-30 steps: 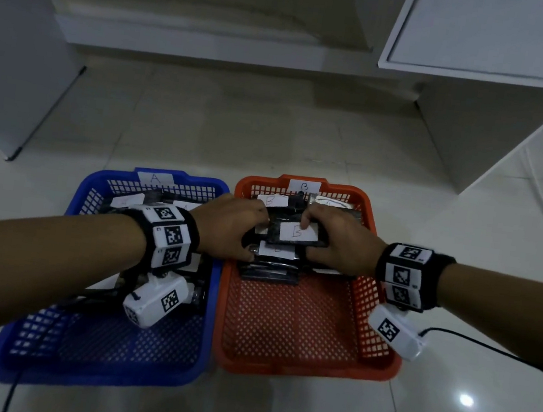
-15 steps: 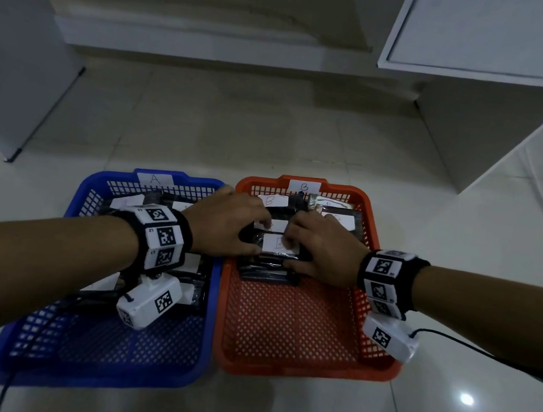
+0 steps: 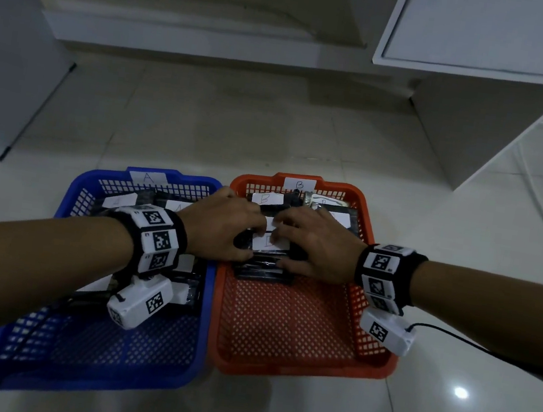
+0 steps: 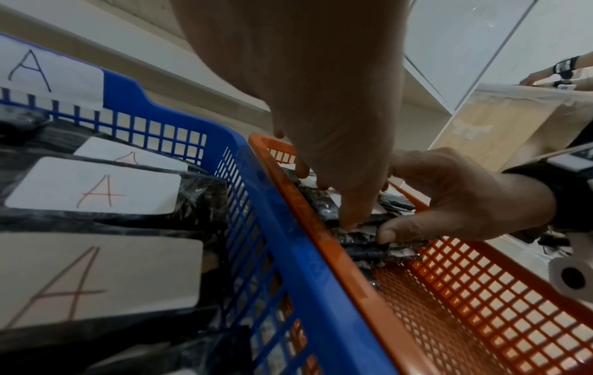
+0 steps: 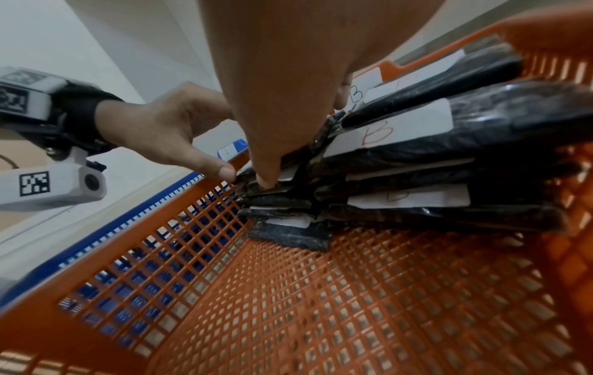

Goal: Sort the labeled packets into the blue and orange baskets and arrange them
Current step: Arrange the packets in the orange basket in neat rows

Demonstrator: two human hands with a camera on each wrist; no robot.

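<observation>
The blue basket [image 3: 84, 385] marked A stands on the left, with black A-labeled packets [image 3: 178, 207] [image 4: 96, 192] inside. Right beside it, the orange basket [image 3: 303, 372] [image 5: 320, 304] marked B has a stack of black B-labeled packets [image 3: 269, 241] in its far left corner. My left hand [image 3: 248, 237] [image 4: 337, 198] and right hand [image 3: 280, 245] [image 5: 289, 126] both grip this stack, fingers on top and thumbs against its near edge. A second pile of B packets [image 3: 338, 214] [image 5: 481, 132] leans just to the right.
Both baskets sit on a pale tiled floor [image 3: 273, 130]. The near halves of their mesh floors are bare. A grey panel [image 3: 5, 67] stands at the left and a white cabinet [image 3: 485, 95] at the back right. A cable [image 3: 485, 351] trails from my right wrist.
Both hands have slid left and slightly farther into the orange basket, carrying the top B packet onto the stack in the far left corner. My fingertips now nearly meet on top.
</observation>
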